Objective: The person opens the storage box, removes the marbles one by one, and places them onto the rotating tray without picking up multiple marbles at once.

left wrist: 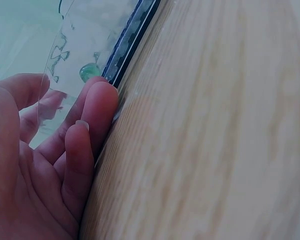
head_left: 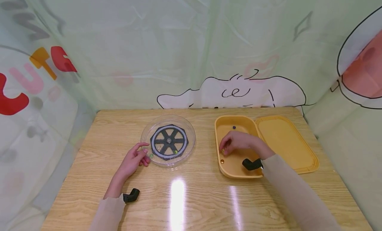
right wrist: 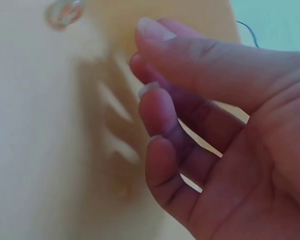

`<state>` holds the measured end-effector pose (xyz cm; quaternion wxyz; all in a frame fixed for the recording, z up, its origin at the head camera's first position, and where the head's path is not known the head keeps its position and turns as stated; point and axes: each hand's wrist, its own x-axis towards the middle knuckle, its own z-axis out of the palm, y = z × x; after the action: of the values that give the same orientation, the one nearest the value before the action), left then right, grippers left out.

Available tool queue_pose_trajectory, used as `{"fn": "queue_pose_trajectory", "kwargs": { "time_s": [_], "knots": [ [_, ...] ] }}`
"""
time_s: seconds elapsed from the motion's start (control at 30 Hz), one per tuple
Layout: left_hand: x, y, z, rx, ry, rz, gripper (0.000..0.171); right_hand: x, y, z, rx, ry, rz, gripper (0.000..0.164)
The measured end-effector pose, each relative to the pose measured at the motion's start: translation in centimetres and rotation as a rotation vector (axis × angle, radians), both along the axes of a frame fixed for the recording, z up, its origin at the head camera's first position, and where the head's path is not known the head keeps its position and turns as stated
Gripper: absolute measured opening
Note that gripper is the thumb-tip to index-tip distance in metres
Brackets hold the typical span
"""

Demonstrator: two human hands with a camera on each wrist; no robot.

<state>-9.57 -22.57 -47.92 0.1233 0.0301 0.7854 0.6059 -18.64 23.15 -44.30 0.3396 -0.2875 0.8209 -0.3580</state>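
My left hand [head_left: 135,160] is at the near-left rim of a round clear dish [head_left: 191,150], with fingertips touching its side, the index finger reaching over the edge. Inside the dish lies a dark six-spoked wheel-like piece [head_left: 169,141], with a green marble [left wrist: 89,72] near my left fingers and a yellow-green marble [head_left: 175,152] on the wheel. Over the left part of a yellow box [head_left: 238,174], my right hand [head_left: 238,141] pinches a small yellowish marble [head_left: 223,151] between thumb and index finger; the right wrist view hides it behind the fingertips.
A brownish marble [head_left: 222,161] and a dark blue marble [head_left: 234,127] lie in the box. The yellow lid [head_left: 286,143] is on the wooden table [head_left: 203,198] at the box's right. A printed curtain [head_left: 143,58] stands behind the table and along both sides.
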Motion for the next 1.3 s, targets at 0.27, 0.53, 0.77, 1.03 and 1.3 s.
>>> {"fn": "queue_pose_trajectory", "kwargs": {
  "time_s": [0.27,0.53,0.77,1.03,1.3],
  "knots": [
    [0.4,0.3,1.4,-0.002,-0.029,-0.012,0.033,0.1,0.3,1.5,-0.054,0.06,-0.092,0.015],
    [0.3,0.3,1.3,-0.002,-0.022,-0.014,0.033,0.2,0.0,2.9,-0.111,0.076,-0.17,0.015],
    [0.4,0.2,1.3,-0.002,-0.016,-0.01,0.033,0.6,-1.1,4.0,-0.109,0.101,-0.215,0.019],
    [0.3,0.3,1.3,-0.005,-0.036,-0.007,0.032,0.6,-2.7,4.4,-0.129,0.124,-0.246,0.019],
    [0.4,0.2,1.4,-0.001,-0.036,-0.007,0.032,0.4,-5.2,4.6,-0.166,0.115,-0.22,0.021]
  ]
}}
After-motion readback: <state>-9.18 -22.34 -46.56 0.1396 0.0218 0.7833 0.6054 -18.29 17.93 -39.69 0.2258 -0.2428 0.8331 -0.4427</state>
